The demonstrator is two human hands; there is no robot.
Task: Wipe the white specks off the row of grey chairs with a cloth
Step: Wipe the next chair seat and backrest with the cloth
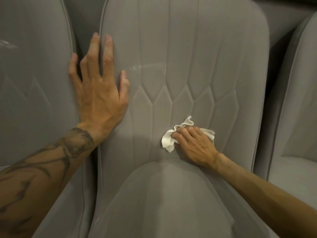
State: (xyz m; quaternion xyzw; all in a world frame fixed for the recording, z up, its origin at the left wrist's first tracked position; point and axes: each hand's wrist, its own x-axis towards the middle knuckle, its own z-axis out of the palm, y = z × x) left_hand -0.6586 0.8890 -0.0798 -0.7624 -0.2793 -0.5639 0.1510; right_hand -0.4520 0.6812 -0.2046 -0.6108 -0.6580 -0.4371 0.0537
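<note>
Middle chair (188, 48) fills the view, packed tight between the left chair (34, 83) and the right chair (300, 100), with only narrow dark gaps between backs. Left hand (101, 93) lies flat, fingers spread, across the middle chair's piped left edge (103, 23); the outer fingers reach the left chair's rim. Grip slack, holding nothing. Right hand (193, 145) is low on the quilted back, just above the seam with the seat cushion (163, 194), fingers curled over a bunched white cloth (169, 140) and pressing it onto the fabric. Cloth sticks out on both sides of the hand. Free fabric above and to the right of it. White smear (147, 67) is higher up the back, well apart from the cloth, near the left thumb; faint specks run down the stitch line below it. Pale streak (8, 44) on the left chair. Dim, even lighting.
</note>
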